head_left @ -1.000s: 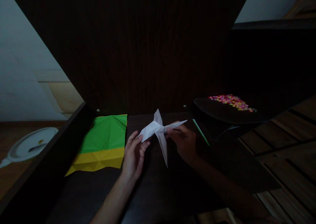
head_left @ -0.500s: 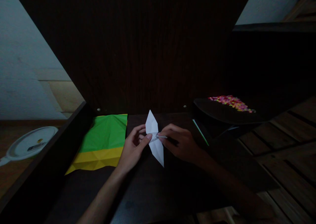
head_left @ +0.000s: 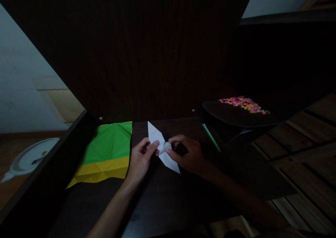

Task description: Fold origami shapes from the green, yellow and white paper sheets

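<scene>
A folded white paper point(head_left: 169, 161) with two long pointed ends is held over the dark tabletop, one point toward the far left, the other toward the near right. My left hand point(head_left: 141, 159) grips it at the left of its middle, thumb on top and fingers curled beneath. From the right, my right hand point(head_left: 189, 154) pinches a small flap by the centre between thumb and fingers. Small folds lie crossed at the middle, and part of them is hidden by the fingertips.
Left of my hands lies a creased green and yellow paper sheet point(head_left: 107, 145). A thin green and white strip point(head_left: 211, 137) rests to the right. Beyond it, many small colourful pieces point(head_left: 245, 104) sit on a dark surface. A raised wooden edge point(head_left: 47, 164) borders the left side, with a white lid point(head_left: 34, 157) past it.
The white paper has turned counterclockwise, its far point swinging left and its near point right. The right fingers have shifted on the central flap, which now looks wider. The view has moved slightly.
</scene>
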A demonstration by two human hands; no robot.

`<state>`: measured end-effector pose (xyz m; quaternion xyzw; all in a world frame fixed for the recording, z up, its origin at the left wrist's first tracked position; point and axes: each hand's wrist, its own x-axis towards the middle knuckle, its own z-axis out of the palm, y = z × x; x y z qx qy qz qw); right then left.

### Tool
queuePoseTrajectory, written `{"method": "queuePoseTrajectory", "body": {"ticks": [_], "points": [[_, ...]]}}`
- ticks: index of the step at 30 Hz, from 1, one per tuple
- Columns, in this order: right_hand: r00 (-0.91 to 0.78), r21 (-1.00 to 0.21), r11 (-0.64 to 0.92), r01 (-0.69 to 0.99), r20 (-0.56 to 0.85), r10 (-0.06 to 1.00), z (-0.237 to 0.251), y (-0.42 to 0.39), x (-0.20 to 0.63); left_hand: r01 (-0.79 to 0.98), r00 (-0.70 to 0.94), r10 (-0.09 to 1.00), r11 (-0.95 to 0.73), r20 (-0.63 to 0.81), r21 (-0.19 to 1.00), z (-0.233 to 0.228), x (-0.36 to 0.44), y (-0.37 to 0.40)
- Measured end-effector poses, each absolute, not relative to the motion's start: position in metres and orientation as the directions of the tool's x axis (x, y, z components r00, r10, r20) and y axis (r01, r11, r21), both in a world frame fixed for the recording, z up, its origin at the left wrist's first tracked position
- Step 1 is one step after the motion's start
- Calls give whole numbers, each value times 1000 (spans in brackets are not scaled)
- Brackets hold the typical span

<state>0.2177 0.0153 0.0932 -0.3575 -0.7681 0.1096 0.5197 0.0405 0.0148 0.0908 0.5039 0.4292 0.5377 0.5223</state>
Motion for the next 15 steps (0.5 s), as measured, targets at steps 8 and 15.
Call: {"method": "queuePoseTrajectory", "body": {"ticks": [8, 15], "points": [[-87, -522, 692, 499, 764, 639, 92, 10, 214, -205, 99, 989, -86, 108, 975, 89, 46, 10], [20, -659, 605, 447, 684, 730, 91, 9, 211, -370, 109, 993, 3, 40, 929, 82, 45, 10]]}}
